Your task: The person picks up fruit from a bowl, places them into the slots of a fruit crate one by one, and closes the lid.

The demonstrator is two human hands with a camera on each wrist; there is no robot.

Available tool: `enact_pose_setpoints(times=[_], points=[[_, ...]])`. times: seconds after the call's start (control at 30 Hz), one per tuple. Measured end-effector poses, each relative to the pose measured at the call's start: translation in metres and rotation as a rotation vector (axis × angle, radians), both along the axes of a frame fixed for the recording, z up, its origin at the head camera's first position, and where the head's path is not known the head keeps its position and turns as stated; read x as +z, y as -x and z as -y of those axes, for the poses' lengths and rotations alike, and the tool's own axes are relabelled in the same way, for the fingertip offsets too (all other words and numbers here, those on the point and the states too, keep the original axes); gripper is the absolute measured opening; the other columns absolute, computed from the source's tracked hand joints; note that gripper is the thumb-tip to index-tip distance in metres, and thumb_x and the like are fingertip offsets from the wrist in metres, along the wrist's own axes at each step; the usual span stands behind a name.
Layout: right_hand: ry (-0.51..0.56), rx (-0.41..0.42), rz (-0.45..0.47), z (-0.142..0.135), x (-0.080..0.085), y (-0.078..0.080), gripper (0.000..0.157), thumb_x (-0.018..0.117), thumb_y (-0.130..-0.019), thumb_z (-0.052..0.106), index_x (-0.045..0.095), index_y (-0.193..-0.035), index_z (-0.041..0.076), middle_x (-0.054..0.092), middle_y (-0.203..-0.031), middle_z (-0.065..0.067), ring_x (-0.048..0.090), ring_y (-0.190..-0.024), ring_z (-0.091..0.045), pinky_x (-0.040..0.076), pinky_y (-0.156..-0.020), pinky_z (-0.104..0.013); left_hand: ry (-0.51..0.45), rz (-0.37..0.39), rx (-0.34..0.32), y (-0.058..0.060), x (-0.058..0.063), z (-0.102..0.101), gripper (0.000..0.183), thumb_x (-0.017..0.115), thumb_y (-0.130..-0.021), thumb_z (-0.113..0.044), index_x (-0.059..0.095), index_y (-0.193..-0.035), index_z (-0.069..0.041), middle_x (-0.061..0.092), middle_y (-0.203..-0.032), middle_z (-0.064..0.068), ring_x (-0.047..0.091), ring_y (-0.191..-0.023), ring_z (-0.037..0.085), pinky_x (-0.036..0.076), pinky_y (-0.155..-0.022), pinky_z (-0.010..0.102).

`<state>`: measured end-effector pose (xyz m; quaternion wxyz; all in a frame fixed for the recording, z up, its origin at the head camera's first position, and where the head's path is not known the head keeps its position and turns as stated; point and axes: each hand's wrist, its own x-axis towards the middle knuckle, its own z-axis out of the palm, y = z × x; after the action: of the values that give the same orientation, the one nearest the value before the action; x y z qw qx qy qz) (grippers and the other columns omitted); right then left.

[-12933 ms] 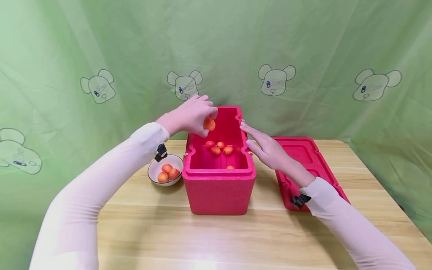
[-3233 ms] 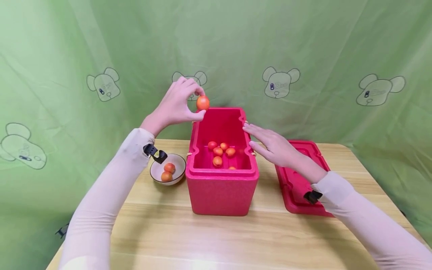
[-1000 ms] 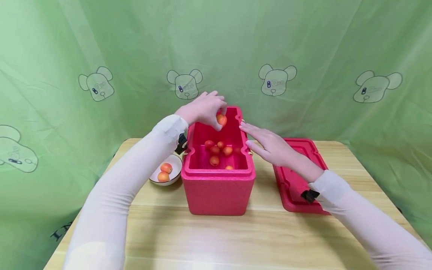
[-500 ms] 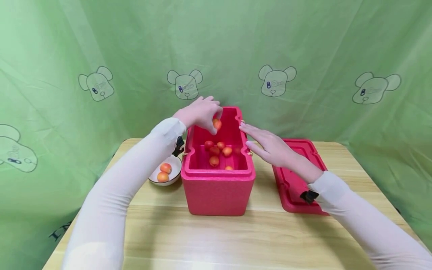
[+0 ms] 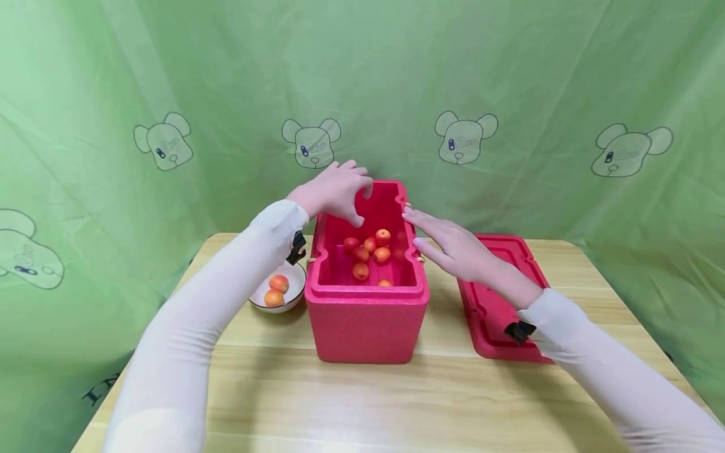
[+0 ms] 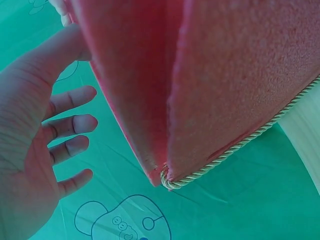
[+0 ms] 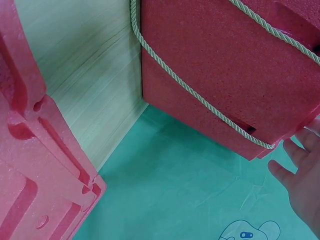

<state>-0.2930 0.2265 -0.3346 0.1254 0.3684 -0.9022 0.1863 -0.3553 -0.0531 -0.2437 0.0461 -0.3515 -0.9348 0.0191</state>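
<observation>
My left hand point(image 5: 334, 189) hovers over the red foam box point(image 5: 370, 327), thumb and fingers apart with nothing between them. In the left wrist view, the fingers of the left hand point(image 6: 40, 125) spread beside the box wall point(image 6: 240, 90). Several small round orange-red fruits point(image 5: 360, 271) lie inside the box; their exact kind is unclear. My right hand point(image 5: 453, 245) reaches to the box's right rim with straight fingers, the fingertips at the edge. Left of the box, two more such fruits point(image 5: 278, 283) sit in a white dark-rimmed bowl point(image 5: 297, 277), which my left forearm partly covers.
The red lid point(image 5: 504, 302) lies on the wooden table point(image 5: 351, 402) to the right, partly under my right forearm. A twisted cord point(image 7: 185, 85) hangs along the box's side. Behind the table stands a green curtain point(image 5: 374, 69) with bear-head drawings.
My left hand has let go of the fruit it held half a second ago, and that fruit now lies in the box. The bowl went from three fruits to two earlier. My right hand stays put.
</observation>
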Motion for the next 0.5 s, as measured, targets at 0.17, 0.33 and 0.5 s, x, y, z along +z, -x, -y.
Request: enact_pose_setpoints(times=[0.17,0.33,0.5], points=[[0.003,-0.001,0.008,0.0006,0.0009,-0.0008,0.063,0.055,-0.102,0.038,0.034,-0.16,0.023,0.032,-0.167,0.001,0.033,-0.154,-0.024,0.034,-0.118,-0.058,0.003,-0.005,-0.005,-0.0015,0.0028,0.0016,0.046,0.079,-0.078,-0.046,0.065,-0.112,-0.017,0.06,-0.126,0.006,0.046,-0.117,0.023,0.038,-0.101,0.047],[-0.001,0.002,0.016,0.0007,0.0009,-0.0012,0.064,0.055,-0.102,0.039,0.033,-0.16,0.024,0.031,-0.167,0.001,0.032,-0.154,-0.024,0.034,-0.118,-0.058,0.013,-0.005,0.004,-0.0013,0.0022,0.003,0.049,0.079,-0.079,-0.047,0.065,-0.114,-0.017,0.059,-0.127,0.005,0.046,-0.118,0.023,0.039,-0.103,0.048],[-0.002,-0.008,0.019,-0.0002,0.0012,-0.0021,0.064,0.055,-0.102,0.04,0.033,-0.16,0.023,0.031,-0.167,0.001,0.032,-0.154,-0.024,0.035,-0.117,-0.059,-0.001,-0.015,-0.005,0.0006,0.0024,0.0034,0.047,0.078,-0.078,-0.045,0.065,-0.113,-0.017,0.06,-0.126,0.006,0.046,-0.117,0.023,0.039,-0.101,0.047]])
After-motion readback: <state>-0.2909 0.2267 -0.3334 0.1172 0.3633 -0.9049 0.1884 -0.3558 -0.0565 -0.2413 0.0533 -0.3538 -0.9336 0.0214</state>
